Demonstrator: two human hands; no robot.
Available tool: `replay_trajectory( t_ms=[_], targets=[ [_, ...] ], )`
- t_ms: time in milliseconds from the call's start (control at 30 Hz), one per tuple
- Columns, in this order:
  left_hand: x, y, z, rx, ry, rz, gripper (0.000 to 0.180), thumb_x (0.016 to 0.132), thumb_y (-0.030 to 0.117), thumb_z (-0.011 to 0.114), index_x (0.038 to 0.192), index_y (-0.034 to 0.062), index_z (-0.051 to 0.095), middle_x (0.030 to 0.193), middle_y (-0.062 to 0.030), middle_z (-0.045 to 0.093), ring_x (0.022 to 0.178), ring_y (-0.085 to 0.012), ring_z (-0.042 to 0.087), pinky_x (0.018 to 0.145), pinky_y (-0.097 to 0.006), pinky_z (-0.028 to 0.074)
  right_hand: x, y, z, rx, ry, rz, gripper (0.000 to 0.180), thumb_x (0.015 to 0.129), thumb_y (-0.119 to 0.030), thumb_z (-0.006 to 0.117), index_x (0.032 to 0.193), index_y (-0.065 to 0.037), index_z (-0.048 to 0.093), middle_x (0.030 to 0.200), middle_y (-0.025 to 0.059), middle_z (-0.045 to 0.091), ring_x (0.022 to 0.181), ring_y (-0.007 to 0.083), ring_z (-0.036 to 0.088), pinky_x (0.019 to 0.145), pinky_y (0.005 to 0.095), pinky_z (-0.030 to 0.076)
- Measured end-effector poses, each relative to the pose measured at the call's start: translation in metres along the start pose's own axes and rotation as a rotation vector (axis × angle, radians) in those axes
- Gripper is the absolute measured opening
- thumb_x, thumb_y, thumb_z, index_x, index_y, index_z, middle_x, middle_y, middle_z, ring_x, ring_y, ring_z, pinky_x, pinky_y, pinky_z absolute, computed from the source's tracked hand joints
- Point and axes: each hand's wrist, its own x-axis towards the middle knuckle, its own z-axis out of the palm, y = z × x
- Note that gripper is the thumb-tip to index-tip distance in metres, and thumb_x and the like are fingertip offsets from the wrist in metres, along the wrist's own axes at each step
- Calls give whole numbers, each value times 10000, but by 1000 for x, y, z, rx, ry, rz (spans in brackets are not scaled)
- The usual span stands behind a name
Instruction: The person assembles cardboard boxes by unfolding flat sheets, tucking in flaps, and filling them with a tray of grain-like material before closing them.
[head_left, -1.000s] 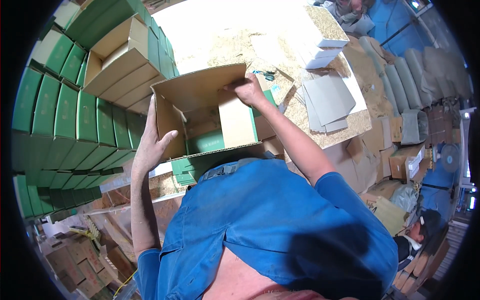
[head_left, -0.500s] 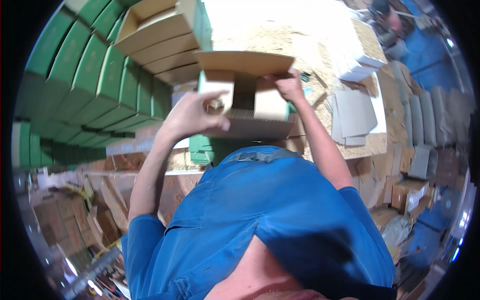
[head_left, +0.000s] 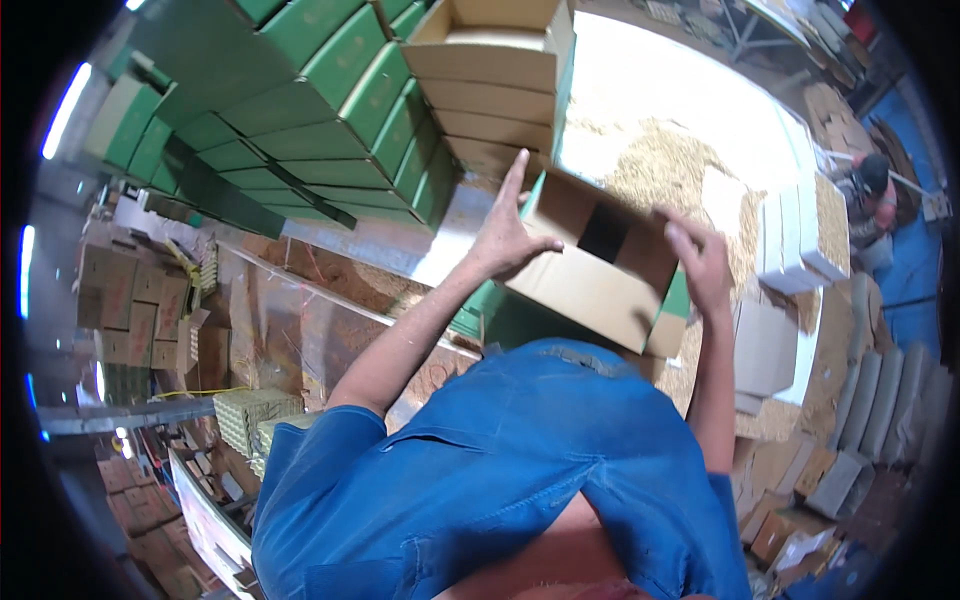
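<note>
A brown cardboard box [head_left: 590,275] with green printed sides is held up in front of my blue shirt, tilted so its closed bottom faces the camera. My left hand [head_left: 508,232] presses flat on the box's left end with fingers stretched upward. On the opposite end my right hand [head_left: 700,262] grips the edge, fingers curled over it. Just beyond the box rises a stack of open brown cartons [head_left: 495,85].
Rows of green-and-brown boxes [head_left: 300,110] are stacked at the upper left. A work table [head_left: 660,150] strewn with straw-like filler holds flat white cartons [head_left: 795,240]. Another person [head_left: 875,190] sits at the far right. Brown cartons [head_left: 130,300] pile at the left.
The box has been turned and tipped, its bottom now toward the camera. Both hands shifted to its ends, and my view swung so the stacks sit higher and left.
</note>
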Motion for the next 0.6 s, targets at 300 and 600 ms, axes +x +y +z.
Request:
replay_trajectory(
  t_ms=[300,600],
  targets=[
    [0,-9,-3,-47,-150,46,686,674,211,871,1312,159,622,1579,-203,240,1376,-333,414,1079,-386,426,-76,82,-9,438,343,227,404,826,99,591,1231,88,595,1135,169,682,1013,229,672,943,339,528],
    [14,-1,-22,70,-139,106,618,716,156,830,1299,108,629,1588,-172,249,1401,-327,381,1086,-393,414,-111,107,53,32,38,120,943,619,-51,729,1473,35,339,1471,221,426,1373,341,408,1127,359,342]
  ],
)
